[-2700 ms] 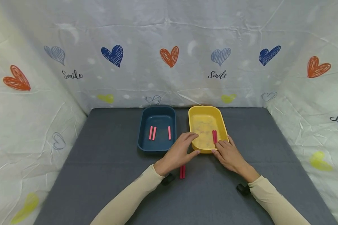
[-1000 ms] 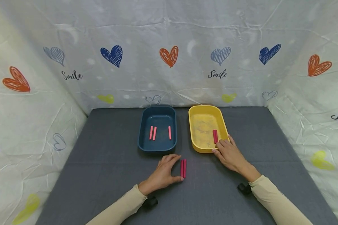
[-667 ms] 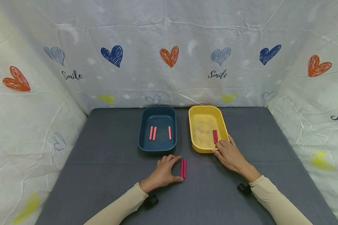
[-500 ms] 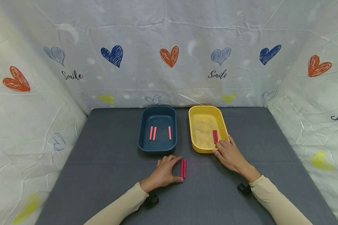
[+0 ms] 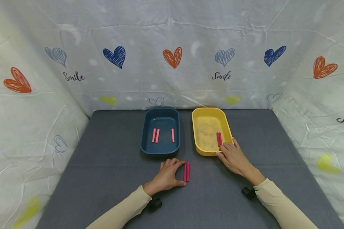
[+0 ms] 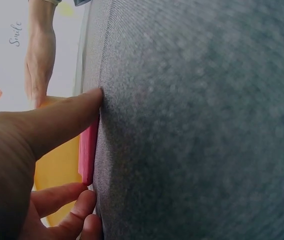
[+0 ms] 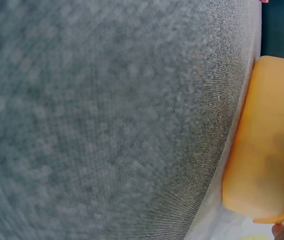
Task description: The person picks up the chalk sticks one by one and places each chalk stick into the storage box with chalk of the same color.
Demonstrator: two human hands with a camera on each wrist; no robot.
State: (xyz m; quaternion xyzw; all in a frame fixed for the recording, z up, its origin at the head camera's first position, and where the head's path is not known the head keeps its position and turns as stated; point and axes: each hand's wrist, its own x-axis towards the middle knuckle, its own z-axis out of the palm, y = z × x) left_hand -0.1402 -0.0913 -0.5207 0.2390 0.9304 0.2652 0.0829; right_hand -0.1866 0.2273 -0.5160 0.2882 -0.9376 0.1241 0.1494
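My left hand [image 5: 167, 175] rests low over the table in the head view, pinching a dark pink stick [image 5: 185, 172] lengthwise, thumb at its near end and index fingertip at its far end. A second dark pink stick [image 5: 188, 171] lies right alongside it. The left wrist view shows the same grip, with the pink stick [image 6: 87, 152] flat near the cloth. My right hand [image 5: 234, 158] grips the near right corner of the yellow tray [image 5: 199, 147], thumb outside and fingers over the rim. Two dark pink sticks [image 5: 219, 139] lie inside that tray beside those fingers.
A dark blue tray [image 5: 161, 149] stands left of the yellow one, holding light pink sticks [image 5: 157, 136], two together and one apart. Grey cloth [image 5: 109, 143] covers the table. A white curtain printed with hearts [image 5: 143, 31] hangs behind and at both sides.
My left hand has come from the yellow tray's near left corner back toward me to the sticks on the table, and its index finger has closed onto one. The right hand keeps its place.
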